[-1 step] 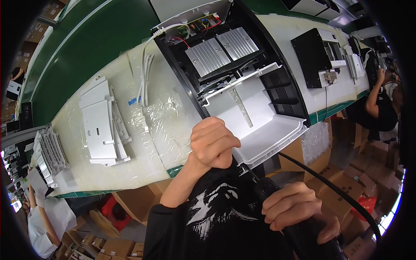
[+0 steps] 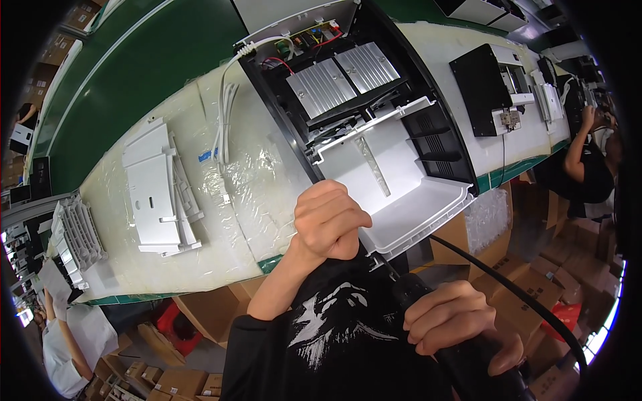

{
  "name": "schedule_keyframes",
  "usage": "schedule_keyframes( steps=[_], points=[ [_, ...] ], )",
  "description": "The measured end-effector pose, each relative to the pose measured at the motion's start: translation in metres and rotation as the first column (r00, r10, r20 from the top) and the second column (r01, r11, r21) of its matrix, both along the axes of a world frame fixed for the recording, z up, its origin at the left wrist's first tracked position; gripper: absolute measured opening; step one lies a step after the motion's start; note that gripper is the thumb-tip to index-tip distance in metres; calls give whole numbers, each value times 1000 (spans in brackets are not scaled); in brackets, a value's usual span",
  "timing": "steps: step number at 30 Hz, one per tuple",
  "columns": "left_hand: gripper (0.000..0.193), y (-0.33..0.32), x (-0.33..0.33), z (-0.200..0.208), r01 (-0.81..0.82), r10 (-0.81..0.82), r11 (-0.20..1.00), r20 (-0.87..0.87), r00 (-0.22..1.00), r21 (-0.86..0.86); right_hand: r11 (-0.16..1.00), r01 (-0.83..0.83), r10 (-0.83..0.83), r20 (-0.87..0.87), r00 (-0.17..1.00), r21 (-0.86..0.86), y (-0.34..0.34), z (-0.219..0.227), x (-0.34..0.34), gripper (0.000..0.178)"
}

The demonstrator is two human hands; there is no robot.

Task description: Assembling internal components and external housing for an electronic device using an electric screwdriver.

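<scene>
An open appliance housing [image 2: 461,144], black outside and white in its near compartment, lies on the bench in front of me. Inside its far half sit two finned silver heat sinks [image 2: 322,88] with wiring around them. My left hand [image 2: 328,220] is closed in a fist over the housing's near left edge; the curled fingers hide whatever is in them. My right hand [image 2: 455,317] is wrapped around a black electric screwdriver [image 2: 409,289]. Its thin shaft points up and left to the near left corner of the white tray [image 2: 421,207], where my view of the tip is unclear.
White flat panels [image 2: 157,194] are stacked to the left, near a bundled white cable [image 2: 224,127]. Ribbed white parts [image 2: 77,234] stand farther left. A second black unit [image 2: 478,87] is at the right. A black cord [image 2: 515,291] curves past my right hand. Co-workers are on both sides.
Both my hands, the screwdriver and the housing keep their places. At the far left, a co-worker's paper sheet has shifted slightly.
</scene>
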State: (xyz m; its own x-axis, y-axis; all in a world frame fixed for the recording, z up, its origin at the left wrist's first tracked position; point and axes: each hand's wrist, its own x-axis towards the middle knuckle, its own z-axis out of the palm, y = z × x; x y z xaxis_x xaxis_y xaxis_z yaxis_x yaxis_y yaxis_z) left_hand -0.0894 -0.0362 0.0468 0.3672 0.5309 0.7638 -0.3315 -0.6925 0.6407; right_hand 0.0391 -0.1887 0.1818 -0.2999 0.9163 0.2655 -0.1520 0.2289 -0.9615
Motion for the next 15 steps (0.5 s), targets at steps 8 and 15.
schedule_keyframes(
  steps=[8,15],
  points=[
    [18,0,0,0,-1,1,1000,-5,1000,-4,987,155,-154,-29,988,41,-4,-13,-14,72],
    [19,-1,0,0,-8,8,1000,-7,1000,1,908,256,-196,-203,959,331,12,-26,-28,58]
  ],
)
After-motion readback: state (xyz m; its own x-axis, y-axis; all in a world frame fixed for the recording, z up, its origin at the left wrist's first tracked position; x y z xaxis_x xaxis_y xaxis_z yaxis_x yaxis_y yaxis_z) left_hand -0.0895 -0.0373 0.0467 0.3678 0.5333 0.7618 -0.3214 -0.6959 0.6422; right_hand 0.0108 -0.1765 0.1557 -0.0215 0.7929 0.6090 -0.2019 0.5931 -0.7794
